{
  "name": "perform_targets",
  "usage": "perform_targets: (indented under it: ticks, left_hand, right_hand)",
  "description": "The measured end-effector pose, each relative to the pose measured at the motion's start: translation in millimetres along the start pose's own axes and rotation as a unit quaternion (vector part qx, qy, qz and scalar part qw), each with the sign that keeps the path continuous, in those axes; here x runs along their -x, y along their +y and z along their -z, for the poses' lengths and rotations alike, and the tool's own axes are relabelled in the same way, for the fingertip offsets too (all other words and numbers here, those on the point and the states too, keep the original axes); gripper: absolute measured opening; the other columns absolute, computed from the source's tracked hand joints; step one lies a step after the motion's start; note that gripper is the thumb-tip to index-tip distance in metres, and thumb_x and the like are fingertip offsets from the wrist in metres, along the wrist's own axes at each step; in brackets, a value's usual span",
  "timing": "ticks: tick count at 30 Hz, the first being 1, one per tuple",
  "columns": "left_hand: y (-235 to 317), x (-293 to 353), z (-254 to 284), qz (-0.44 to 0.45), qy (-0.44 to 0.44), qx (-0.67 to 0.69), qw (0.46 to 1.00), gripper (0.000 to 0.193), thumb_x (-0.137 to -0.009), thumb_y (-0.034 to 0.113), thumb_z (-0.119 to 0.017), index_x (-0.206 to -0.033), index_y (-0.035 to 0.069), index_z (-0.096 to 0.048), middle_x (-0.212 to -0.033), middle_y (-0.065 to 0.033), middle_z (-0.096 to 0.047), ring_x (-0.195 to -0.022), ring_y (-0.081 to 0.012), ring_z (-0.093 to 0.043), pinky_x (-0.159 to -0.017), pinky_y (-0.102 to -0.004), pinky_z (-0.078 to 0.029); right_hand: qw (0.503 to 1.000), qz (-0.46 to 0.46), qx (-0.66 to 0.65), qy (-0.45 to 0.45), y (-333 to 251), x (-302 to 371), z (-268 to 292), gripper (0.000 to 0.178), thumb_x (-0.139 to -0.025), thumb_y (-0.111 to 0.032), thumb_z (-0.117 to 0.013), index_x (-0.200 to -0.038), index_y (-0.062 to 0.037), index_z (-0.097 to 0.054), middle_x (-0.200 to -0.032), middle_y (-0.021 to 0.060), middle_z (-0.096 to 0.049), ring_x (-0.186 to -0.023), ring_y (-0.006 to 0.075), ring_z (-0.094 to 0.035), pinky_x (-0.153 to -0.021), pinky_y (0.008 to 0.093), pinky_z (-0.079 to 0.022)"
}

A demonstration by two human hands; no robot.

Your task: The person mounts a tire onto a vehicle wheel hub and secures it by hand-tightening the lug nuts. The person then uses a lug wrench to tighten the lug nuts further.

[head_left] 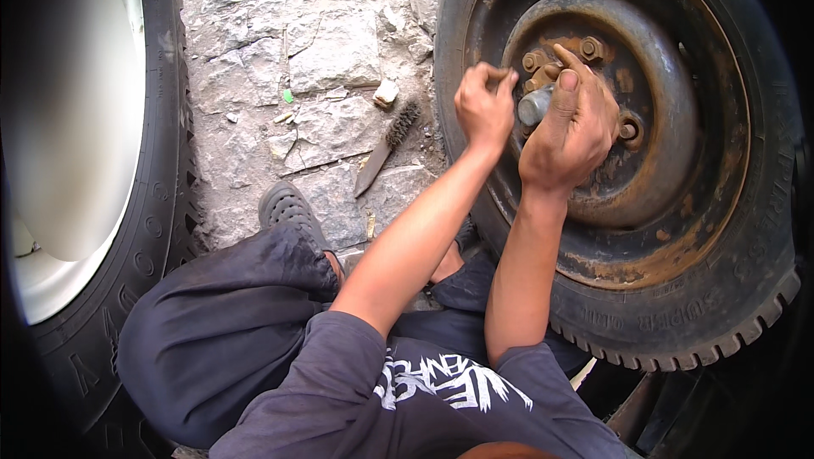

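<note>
A rusty steel wheel rim (pixel 670 179) sits inside a black tyre (pixel 704 306) at my right. My left hand (pixel 485 111) is raised at the rim's left side, its fingers curled in and thumb pressed to them; anything pinched there is too small to make out. My right hand (pixel 575 124) is at the wheel's centre beside the grey hub cap (pixel 533 108), partly covering it. Its thumb points up and the index finger stretches toward the rusty wheel nuts (pixel 592 49); the other fingers are partly hidden. Another rusty nut (pixel 628 130) shows right of this hand.
A wire brush (pixel 387 147) with dark bristles lies on the rough stone paving (pixel 331 52) between the wheels. Close at my left stands a second tyre (pixel 157 179) with a white rim (pixel 127 230). My shoe (pixel 291 211) rests on the ground ahead of my bent knee.
</note>
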State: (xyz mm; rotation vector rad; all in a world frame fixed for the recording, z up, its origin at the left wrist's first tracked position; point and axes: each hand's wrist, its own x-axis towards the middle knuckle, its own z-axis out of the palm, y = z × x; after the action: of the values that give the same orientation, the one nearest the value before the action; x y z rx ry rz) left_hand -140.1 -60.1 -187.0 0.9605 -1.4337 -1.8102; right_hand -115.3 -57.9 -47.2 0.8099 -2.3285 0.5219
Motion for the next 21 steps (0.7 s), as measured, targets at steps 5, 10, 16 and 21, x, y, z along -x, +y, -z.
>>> perform_targets:
  ticks: [5,10,16,21]
  left_hand:
    - [5,66,15,0.183,-0.021,0.060,0.981,0.025,-0.085,0.018,-0.091,-0.085,0.003,-0.071,-0.084,-0.0136,-0.071,-0.074,-0.0298,-0.070,-0.073,-0.0449,-0.054]
    - [-4,6,-3,0.060,0.019,0.039,0.997,0.023,-0.085,0.017,-0.090,-0.085,0.003,-0.072,-0.084,-0.0133,-0.072,-0.073,-0.0299,-0.069,-0.072,-0.0443,-0.053]
    - [-4,6,-4,0.042,0.014,0.047,0.998,0.022,-0.087,0.016,-0.089,-0.085,0.004,-0.071,-0.082,-0.0128,-0.072,-0.076,-0.0308,-0.069,-0.073,-0.0435,-0.053]
    - [-3,74,13,0.170,-0.021,0.058,0.983,0.024,-0.090,0.019,-0.087,-0.086,0.004,-0.068,-0.087,-0.0123,-0.071,-0.076,-0.0295,-0.069,-0.073,-0.0430,-0.054]
  right_hand:
    - [1.000,-0.014,-0.002,0.015,2,1,0,0.041,-0.112,-0.035,-0.052,-0.114,-0.0080,-0.083,-0.101,0.0094,-0.081,-0.108,0.0337,-0.071,-0.107,0.0450,-0.047]
    - [1.000,0.007,0.003,0.001,-2,0,0,0.046,-0.114,-0.036,-0.049,-0.116,-0.0042,-0.082,-0.106,0.0136,-0.082,-0.107,0.0344,-0.073,-0.102,0.0446,-0.050]
    - [1.000,0.003,0.001,0.012,-1,-1,-2,0.042,-0.113,-0.035,-0.052,-0.113,-0.0058,-0.083,-0.105,0.0125,-0.082,-0.107,0.0337,-0.073,-0.103,0.0444,-0.050]
    - [1.000,-0.021,0.017,0.009,0,2,1,0.038,-0.111,-0.035,-0.056,-0.112,-0.0085,-0.084,-0.099,0.0081,-0.082,-0.107,0.0322,-0.072,-0.106,0.0447,-0.048]
